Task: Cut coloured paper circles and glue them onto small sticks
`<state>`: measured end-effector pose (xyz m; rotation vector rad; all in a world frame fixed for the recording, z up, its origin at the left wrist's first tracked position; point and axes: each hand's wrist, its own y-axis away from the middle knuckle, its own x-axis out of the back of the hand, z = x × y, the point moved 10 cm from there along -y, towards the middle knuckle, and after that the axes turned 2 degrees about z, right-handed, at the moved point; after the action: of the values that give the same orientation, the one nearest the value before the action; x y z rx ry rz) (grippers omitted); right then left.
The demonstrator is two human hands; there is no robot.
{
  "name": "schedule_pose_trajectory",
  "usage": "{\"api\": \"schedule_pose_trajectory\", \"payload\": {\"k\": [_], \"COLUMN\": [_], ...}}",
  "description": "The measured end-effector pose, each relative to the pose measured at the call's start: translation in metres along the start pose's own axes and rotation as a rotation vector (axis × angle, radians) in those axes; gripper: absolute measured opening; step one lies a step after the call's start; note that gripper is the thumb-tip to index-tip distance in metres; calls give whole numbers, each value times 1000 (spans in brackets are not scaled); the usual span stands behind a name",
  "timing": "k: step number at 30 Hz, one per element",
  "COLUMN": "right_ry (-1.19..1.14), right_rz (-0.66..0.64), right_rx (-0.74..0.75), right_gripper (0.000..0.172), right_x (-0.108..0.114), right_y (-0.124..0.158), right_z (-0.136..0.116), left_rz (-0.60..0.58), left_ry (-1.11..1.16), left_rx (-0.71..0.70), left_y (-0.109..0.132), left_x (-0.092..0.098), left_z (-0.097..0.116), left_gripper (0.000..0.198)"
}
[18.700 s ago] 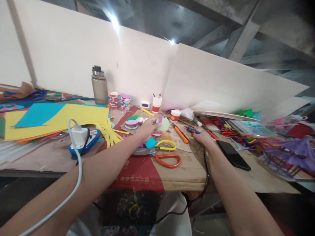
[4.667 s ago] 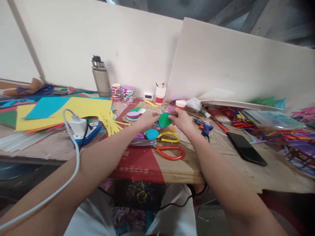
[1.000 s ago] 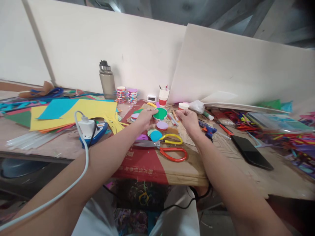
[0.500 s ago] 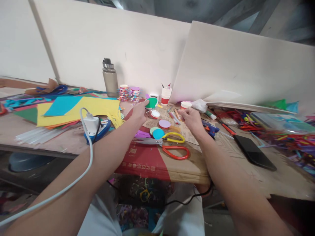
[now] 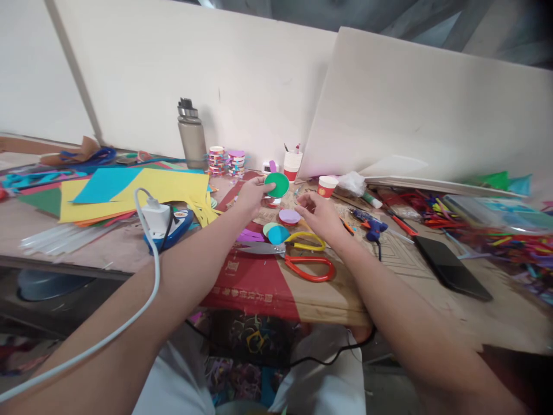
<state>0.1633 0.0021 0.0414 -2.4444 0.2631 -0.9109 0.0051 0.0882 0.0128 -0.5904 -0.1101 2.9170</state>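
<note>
Between the thumb and fingers of my left hand (image 5: 253, 195) is a green paper disc (image 5: 277, 185) with a pale rim, its face turned up toward me. Just to its right, my right hand (image 5: 318, 214) has its fingers curled together near the thumb; anything in them is hidden or too small to name. Below and between the hands lie a lilac disc (image 5: 289, 216) and a blue disc (image 5: 279, 234). A pair of scissors (image 5: 309, 268) with one yellow and one red handle rests in front of them. A red-and-white paper cup (image 5: 327, 185) stands behind my right hand.
Left are yellow paper sheets (image 5: 168, 187), a charger plug (image 5: 156, 218) with a white cable crossing my left arm, and a bottle (image 5: 192, 135). Right are a blue glue gun (image 5: 374, 226), a phone (image 5: 451, 266) and a plastic box (image 5: 492, 213). White boards (image 5: 268, 86) stand behind.
My left hand has moved slightly right, bringing the green disc over the small white-topped piece. My right hand has shifted left, away from the paper cup and toward the disc.
</note>
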Motion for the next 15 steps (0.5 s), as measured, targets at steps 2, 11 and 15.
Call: {"api": "schedule_pose_trajectory", "payload": {"k": [2,11,15], "right_ry": [3,-32,-13], "right_rz": [30,-5,-142], "right_rx": [-27,-33,59], "right_gripper": [19,13,10], "right_x": [4,2,-14], "right_y": [0,0,5], "right_z": [3,3,-11], "left_rz": [-37,-48,17], "left_ry": [-57,8,64], "left_rx": [-34,-9,12], "left_y": [3,2,-6], "left_x": [-7,-8,1], "left_z": [1,-2,-6], "left_gripper": [24,27,25]}}
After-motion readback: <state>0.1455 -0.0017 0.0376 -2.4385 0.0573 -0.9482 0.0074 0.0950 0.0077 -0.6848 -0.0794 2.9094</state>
